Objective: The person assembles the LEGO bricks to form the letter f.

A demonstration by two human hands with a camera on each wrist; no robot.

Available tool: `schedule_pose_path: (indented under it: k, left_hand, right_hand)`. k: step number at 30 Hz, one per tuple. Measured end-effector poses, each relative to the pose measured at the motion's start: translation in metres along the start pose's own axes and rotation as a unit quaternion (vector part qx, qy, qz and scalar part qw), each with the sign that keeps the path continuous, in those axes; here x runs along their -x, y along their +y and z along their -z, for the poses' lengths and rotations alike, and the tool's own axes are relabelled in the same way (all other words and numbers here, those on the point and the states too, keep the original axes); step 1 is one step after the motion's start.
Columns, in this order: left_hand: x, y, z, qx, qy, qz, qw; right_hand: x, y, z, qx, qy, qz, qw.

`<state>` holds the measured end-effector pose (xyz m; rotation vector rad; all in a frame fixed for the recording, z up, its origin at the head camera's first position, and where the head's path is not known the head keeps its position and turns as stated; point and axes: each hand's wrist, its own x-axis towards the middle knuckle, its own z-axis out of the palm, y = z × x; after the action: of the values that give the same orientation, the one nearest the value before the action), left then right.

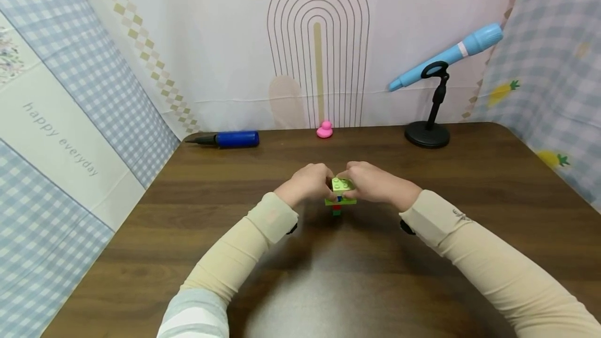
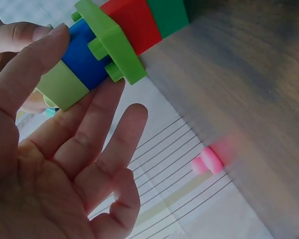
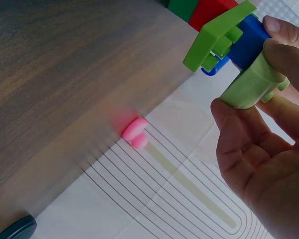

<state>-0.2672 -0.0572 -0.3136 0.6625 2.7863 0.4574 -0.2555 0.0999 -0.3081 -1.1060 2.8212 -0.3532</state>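
Observation:
Close over the middle of the table, both hands hold a small tower of toy building blocks. A light green block [image 1: 339, 184] with studs tops it, above a blue block [image 2: 84, 56], a bright green studded plate [image 3: 217, 37], a red block [image 2: 134, 24] and a dark green block [image 2: 167, 18]. My left hand [image 1: 311, 181] pinches the light green block from the left, its thumb also along the blue one. From the other side my right hand [image 1: 374, 183] pinches the same light green block, thumb and index near the blue block.
A pink toy duck [image 1: 325, 129] sits at the table's back edge. Left of it lies a blue cylinder [image 1: 238, 139] with a black tapered nozzle. At the back right, a black stand [image 1: 427, 134] bears a light blue microphone-shaped thing [image 1: 446, 58]. Printed cloth [image 1: 225, 40] hangs behind.

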Motion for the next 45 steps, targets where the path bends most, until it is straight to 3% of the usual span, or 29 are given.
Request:
schedule_pose_path:
  k: [7,14,20,25,32,36,45]
  left_hand:
    - [0.000,0.001,-0.001,0.008,0.002,0.002,1.0000]
    - [0.000,-0.001,-0.007,0.018,0.013,-0.002,0.9998]
    - [0.000,-0.009,-0.015,0.008,-0.010,0.024,0.9996]
    - [-0.003,-0.014,-0.014,0.058,-0.019,0.019,0.9979]
    - [-0.002,-0.013,-0.010,0.109,-0.008,0.006,0.9940]
    - [-0.002,-0.012,-0.012,0.123,-0.013,0.005,0.9924]
    - [-0.007,-0.007,-0.016,0.096,-0.013,0.016,0.9951]
  right_hand:
    - [0.003,0.008,-0.004,-0.049,0.001,-0.034,0.9982]
    - [0.008,0.028,-0.022,-0.118,-0.028,-0.085,0.9889]
    - [0.012,0.033,-0.024,-0.150,-0.011,-0.097,0.9838]
    - [0.016,0.035,-0.018,-0.212,-0.003,-0.115,0.9705]
    - [0.022,0.042,-0.016,-0.284,-0.016,-0.148,0.9473]
    - [0.023,0.043,-0.016,-0.300,-0.014,-0.166,0.9394]
    - [0.029,0.041,-0.016,-0.280,-0.001,-0.196,0.9396]
